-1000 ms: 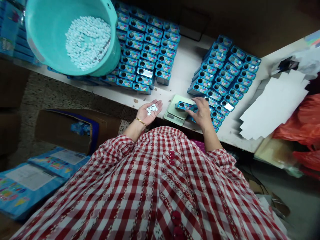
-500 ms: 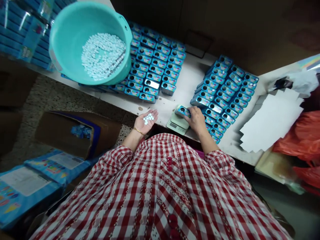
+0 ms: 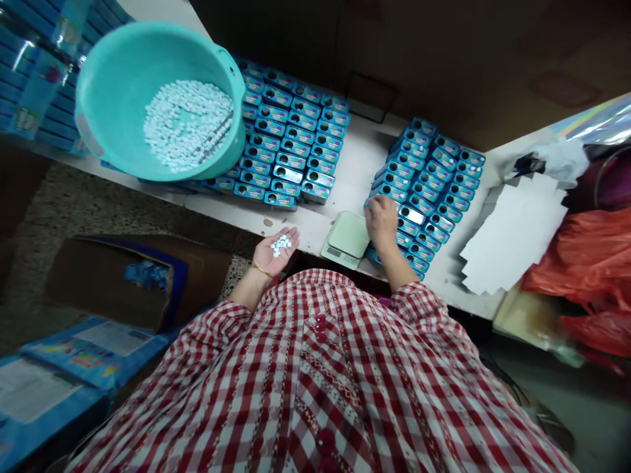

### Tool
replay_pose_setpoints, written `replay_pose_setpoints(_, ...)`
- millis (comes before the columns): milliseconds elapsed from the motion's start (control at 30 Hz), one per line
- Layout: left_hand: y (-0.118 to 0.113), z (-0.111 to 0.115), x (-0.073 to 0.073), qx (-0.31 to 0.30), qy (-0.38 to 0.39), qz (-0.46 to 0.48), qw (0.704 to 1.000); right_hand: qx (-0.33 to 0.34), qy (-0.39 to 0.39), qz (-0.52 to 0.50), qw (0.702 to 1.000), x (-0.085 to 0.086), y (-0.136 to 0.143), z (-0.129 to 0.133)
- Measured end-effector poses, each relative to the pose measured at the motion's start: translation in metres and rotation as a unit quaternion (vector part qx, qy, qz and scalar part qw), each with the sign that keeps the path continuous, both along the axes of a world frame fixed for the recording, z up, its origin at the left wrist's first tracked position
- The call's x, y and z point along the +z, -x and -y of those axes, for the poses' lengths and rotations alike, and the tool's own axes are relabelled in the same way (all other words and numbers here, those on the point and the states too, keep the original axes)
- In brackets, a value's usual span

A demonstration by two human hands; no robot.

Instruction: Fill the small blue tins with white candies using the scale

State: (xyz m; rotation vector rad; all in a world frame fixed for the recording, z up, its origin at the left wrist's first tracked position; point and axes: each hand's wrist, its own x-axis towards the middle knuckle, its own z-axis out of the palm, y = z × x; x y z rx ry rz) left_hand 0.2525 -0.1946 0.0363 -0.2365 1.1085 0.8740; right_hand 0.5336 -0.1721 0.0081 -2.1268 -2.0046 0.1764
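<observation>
My left hand [image 3: 277, 251], palm up with its fingers stretched out, carries a small heap of white tablets [image 3: 281, 246] at the front edge of the table. My right hand [image 3: 382, 220] is closed on a blue tin [image 3: 389, 203] at the near left side of the right-hand group of tins [image 3: 429, 190]; the hand covers most of that tin. Just left of it lies a pale green kitchen scale [image 3: 351, 235] with nothing on its plate. A turquoise bucket [image 3: 116, 98] at the back left holds many more white tablets [image 3: 182, 125].
More blue tins with round holes in their tops [image 3: 290, 141] stand in rows beside the bucket. White cut card sheets [image 3: 515, 230] and red plastic bags [image 3: 586, 263] lie on the right. An open cardboard box [image 3: 108, 282] sits low on the left.
My right hand has moved the tin off the scale, right and slightly back, to the right-hand group. My left hand still holds the tablets; the whole view has shifted a little.
</observation>
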Motion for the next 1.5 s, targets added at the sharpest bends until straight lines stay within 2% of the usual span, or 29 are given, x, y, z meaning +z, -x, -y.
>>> replay_pose_setpoints(100, -0.011, -0.002, 0.001, -0.022, -0.002, 0.012, 1.000, -0.035, 0.038, 0.088, 0.995, -0.005, -0.037, 0.005)
replay_pose_setpoints(233, -0.021, -0.004, 0.009, -0.035, -0.025, 0.029, 0.999, 0.018, 0.071, 0.135, 0.988, -0.005, -0.048, -0.003)
replay_pose_setpoints(367, -0.018, 0.003, 0.011, -0.027, -0.021, 0.026, 0.999, 0.107, 0.060, 0.138, 0.983, 0.020, -0.023, 0.015)
replay_pose_setpoints(467, -0.018, 0.009, 0.008, -0.025, -0.008, 0.029, 0.999, 0.188, 0.088, 0.139, 0.968, 0.036, 0.004, 0.036)
replay_pose_setpoints(567, -0.023, 0.012, 0.007, -0.040, -0.008, 0.048, 0.998, 0.217, 0.126, 0.129, 0.959, 0.040, 0.023, 0.049)
replay_pose_setpoints(667, -0.029, 0.013, 0.008, -0.059, -0.016, 0.068, 0.996, 0.199, 0.109, 0.086, 0.970, 0.042, 0.035, 0.058)
replay_pose_setpoints(733, -0.031, 0.014, 0.008, -0.075, -0.017, 0.083, 0.994, 0.213, 0.099, 0.034, 0.971, 0.046, 0.049, 0.064)
replay_pose_setpoints(867, -0.031, 0.020, 0.005, -0.102, 0.013, 0.091, 0.991, 0.304, 0.137, -0.046, 0.942, 0.052, 0.097, 0.072)
replay_pose_setpoints(967, -0.030, 0.027, 0.003, -0.113, 0.047, 0.093, 0.988, 0.330, 0.168, -0.061, 0.927, 0.049, 0.124, 0.072)
replay_pose_setpoints(1200, -0.021, 0.037, 0.001, -0.132, 0.091, 0.085, 0.983, 0.332, 0.212, -0.136, 0.909, 0.038, 0.128, 0.071)
replay_pose_setpoints(1367, -0.022, 0.035, 0.004, -0.136, 0.108, 0.048, 0.984, 0.353, 0.227, -0.098, 0.903, 0.040, 0.130, 0.070)
replay_pose_setpoints(1500, -0.027, 0.032, 0.010, -0.147, 0.122, 0.035, 0.981, 0.361, 0.226, -0.112, 0.898, 0.041, 0.127, 0.071)
